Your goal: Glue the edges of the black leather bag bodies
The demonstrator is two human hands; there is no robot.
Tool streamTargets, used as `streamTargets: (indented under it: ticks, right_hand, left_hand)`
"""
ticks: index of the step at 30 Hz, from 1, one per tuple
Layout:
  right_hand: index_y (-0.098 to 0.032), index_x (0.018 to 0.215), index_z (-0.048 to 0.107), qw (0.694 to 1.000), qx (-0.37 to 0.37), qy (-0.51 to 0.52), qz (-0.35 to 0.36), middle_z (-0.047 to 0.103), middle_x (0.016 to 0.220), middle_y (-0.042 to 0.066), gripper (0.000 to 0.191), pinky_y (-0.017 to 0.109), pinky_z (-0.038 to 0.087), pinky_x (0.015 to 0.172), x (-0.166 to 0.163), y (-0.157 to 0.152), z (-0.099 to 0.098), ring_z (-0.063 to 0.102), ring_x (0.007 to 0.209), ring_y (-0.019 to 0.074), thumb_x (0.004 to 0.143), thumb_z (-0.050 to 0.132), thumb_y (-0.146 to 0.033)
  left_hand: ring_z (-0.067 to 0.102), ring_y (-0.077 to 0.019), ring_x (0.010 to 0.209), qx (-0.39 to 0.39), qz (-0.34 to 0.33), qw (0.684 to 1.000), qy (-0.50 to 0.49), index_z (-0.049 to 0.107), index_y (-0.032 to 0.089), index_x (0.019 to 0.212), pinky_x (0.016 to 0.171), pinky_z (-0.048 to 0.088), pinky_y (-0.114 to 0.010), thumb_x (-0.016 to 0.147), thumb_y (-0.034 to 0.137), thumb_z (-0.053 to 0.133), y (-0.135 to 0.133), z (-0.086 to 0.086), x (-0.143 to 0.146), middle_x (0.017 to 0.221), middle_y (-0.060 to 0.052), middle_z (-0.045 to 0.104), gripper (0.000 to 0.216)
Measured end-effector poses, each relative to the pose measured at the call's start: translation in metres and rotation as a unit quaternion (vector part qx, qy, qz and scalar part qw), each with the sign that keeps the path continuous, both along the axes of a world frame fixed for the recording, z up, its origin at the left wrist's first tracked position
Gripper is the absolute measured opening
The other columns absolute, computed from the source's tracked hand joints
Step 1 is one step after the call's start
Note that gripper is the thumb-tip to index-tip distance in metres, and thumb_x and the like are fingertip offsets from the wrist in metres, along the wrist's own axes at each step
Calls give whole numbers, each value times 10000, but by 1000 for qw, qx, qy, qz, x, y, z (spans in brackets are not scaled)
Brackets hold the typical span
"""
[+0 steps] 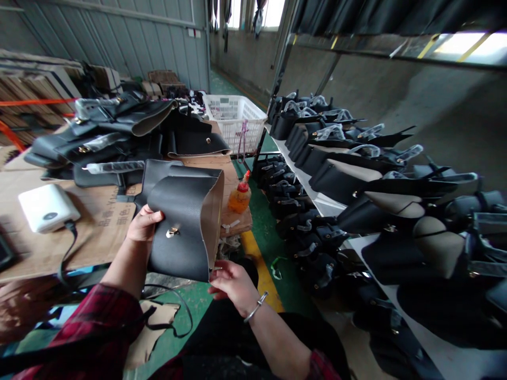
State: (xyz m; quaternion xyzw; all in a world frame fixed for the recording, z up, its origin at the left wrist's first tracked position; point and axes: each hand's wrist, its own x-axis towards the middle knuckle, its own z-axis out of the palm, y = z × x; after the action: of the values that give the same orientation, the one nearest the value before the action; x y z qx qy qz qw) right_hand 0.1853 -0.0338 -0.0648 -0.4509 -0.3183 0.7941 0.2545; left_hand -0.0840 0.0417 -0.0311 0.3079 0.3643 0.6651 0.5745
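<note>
I hold a black leather bag (182, 227) with a small metal clasp up in front of me, above the near edge of the cardboard-covered table (99, 227). My left hand (143, 224) grips its left side beside the clasp. My right hand (233, 285), a bracelet on its wrist, pinches the bag's lower right corner. The tan inner side of the bag's flap shows along the right edge. A thin black strap (174, 316) hangs loose below.
More black bags (106, 132) are piled on the table behind, with a white power bank (47, 207) and its cable at left. An orange glue bottle (240, 196) stands at the table's right edge. A white basket (235, 121) sits beyond. Shelves (317, 198) of finished bags fill the right.
</note>
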Motion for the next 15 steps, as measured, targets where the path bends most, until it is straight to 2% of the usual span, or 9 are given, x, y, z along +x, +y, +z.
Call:
streamTargets:
  ticks: [4, 7, 9, 12, 15]
  right_hand:
    - [-173, 1089, 595, 1000, -5, -14, -5, 689, 880, 25, 732, 235, 487, 499, 16, -3, 6, 659, 589, 143, 464, 898, -403]
    - [-173, 1080, 579, 1000, -8, -1, -29, 676, 955, 52, 733, 242, 483, 508, 26, -8, 13, 665, 603, 144, 499, 871, -510]
    - [-169, 1024, 577, 999, 1, 2, -50, 657, 959, 50, 708, 235, 475, 512, 31, -11, 17, 657, 603, 133, 515, 847, -580]
    - [-173, 843, 555, 996, 37, -10, -87, 615, 833, 1, 607, 223, 481, 560, 37, -14, 20, 637, 664, 125, 521, 846, -597]
    - [-185, 730, 500, 989, 69, -17, -126, 575, 770, -19, 576, 229, 495, 622, 42, -12, 21, 610, 723, 128, 515, 854, -585]
  left_hand:
    - [712, -256, 612, 3, 8, 1000, -5, 745, 138, 715, 804, 604, -402, 392, 187, 946, 2, 3, 4, 624, -47, 729, 383]
    - [726, -302, 742, 6, 13, 1000, -12, 730, 140, 736, 839, 593, -416, 404, 202, 942, 1, 11, 7, 610, -49, 723, 399]
    - [726, -319, 761, 1, 5, 1000, -10, 722, 121, 766, 823, 600, -413, 428, 191, 934, -1, 18, 8, 621, -73, 723, 405]
    - [725, -310, 705, -55, -31, 998, -6, 708, 115, 842, 743, 620, -397, 491, 166, 899, -3, 32, 7, 693, -98, 740, 403]
    - [711, -291, 611, -156, -62, 986, -13, 689, 100, 823, 630, 626, -377, 510, 124, 851, 0, 52, 6, 710, -121, 739, 354]
